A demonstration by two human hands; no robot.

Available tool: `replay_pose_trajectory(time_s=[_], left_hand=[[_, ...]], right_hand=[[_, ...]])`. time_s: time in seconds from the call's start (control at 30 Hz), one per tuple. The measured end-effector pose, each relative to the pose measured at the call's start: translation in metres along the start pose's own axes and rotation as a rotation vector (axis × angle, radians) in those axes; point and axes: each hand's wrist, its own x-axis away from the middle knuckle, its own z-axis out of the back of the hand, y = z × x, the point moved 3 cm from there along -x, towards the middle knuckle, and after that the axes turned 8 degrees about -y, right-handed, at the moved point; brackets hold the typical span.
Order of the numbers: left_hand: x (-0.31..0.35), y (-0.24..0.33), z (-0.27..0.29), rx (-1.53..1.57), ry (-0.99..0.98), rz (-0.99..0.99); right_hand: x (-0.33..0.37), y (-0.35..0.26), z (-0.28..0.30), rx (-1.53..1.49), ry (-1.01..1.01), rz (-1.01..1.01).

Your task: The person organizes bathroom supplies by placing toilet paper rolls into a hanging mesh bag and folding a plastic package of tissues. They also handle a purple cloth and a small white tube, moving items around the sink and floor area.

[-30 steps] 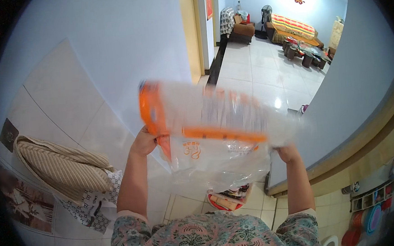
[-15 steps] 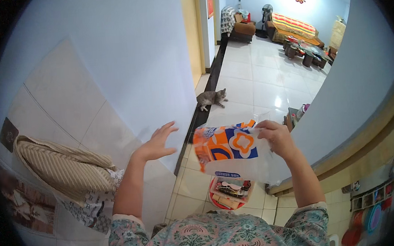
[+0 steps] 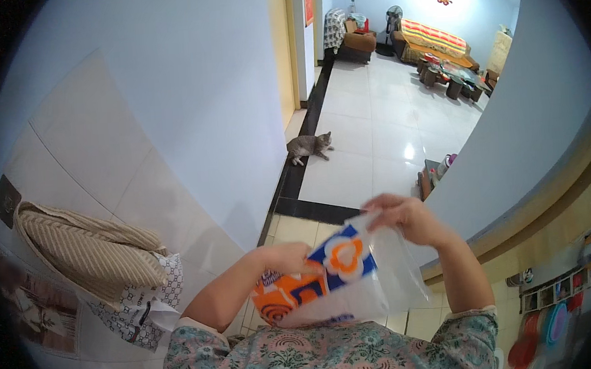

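A clear plastic bag (image 3: 342, 276) with orange, blue and white print hangs tilted in front of my chest. My right hand (image 3: 409, 219) pinches its upper edge, and the clear film droops below that wrist. On the printed side, my left hand (image 3: 288, 258) is closed at the bag's upper left edge, its fingertips partly blurred. Whatever is inside the bag, if anything, I cannot make out. Behind it, the lower floor is hidden.
A grey cat (image 3: 310, 147) lies on the dark floor strip ahead. On the left wall hang a striped towel (image 3: 93, 251) and a patterned cloth bag (image 3: 150, 295). A curved wall edge (image 3: 514, 218) stands close on the right, with a rack (image 3: 562, 290) below. Farther off are a sofa (image 3: 429, 41) and a low table (image 3: 448, 74).
My left hand has come right and down from open air onto the bag. The bag has tilted and dropped nearer my chest, now covering the box on the floor.
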Motion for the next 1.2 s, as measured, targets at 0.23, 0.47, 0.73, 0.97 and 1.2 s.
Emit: replay_pose_trajectory(time_s=[0.23,0.47,0.73,0.97,1.2], left_hand=[[-0.013,-0.045,0.035,0.675,0.705,-0.222],[-0.012,0.006,-0.027,0.48,0.322,-0.225],[0.021,0.023,-0.02,0.392,0.415,-0.147],[0.022,0.035,-0.033,0.547,0.308,-0.346],[0.05,0.04,-0.016,0.059,0.335,-0.256]], right_hand=[[0.026,0.006,0.009,0.334,0.661,-0.273],[-0.013,0.015,-0.075,0.581,0.2,-0.284],[0.023,-0.01,-0.065,0.332,0.259,-0.309],[0.012,-0.013,-0.091,0.28,0.128,-0.193],[0.018,0.017,-0.128,-0.013,-0.039,-0.308]])
